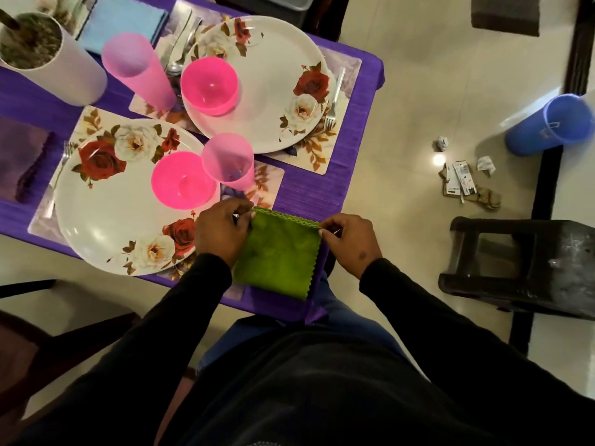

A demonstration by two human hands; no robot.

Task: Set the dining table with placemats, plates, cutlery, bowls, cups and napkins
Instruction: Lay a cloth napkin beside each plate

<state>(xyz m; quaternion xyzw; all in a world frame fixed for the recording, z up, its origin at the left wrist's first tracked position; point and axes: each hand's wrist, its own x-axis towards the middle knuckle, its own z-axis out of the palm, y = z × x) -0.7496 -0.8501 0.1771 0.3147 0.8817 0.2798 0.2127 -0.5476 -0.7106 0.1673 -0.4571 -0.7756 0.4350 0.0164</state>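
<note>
Your left hand [222, 233] and right hand [349, 241] each have a pinch grip clamped on a top corner of the green napkin [278, 255] at the worktop's [322, 194] near edge.

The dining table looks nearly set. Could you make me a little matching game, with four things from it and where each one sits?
Things:
1. green napkin
2. near pink bowl
3. blue napkin
4. right fork

Places:
A. on the near plate
B. far end of the table
C. pinched by both hands
D. beside the far plate

Pairs: 1-C, 2-A, 3-B, 4-D
</note>
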